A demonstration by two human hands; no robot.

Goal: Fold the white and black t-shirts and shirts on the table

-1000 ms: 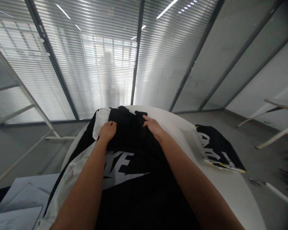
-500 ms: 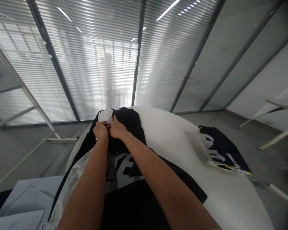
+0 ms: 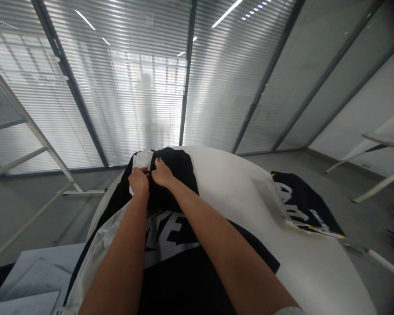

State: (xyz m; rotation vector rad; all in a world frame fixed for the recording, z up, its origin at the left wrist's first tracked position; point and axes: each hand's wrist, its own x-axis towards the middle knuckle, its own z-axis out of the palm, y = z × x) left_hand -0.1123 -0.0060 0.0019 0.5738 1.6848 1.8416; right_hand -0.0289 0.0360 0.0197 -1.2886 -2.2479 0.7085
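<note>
Curled close together, left hand (image 3: 138, 180) and right hand (image 3: 162, 173) touch the garment (image 3: 180, 280) spread on the table (image 3: 226, 179), any pinch too hidden to tell; uneven tugging could crease it.

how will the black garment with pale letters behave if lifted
The black garment would probably sag and flop, since it lies limp across the white table. It seems unlikely to roll or tip, being spread low and flat.
</note>
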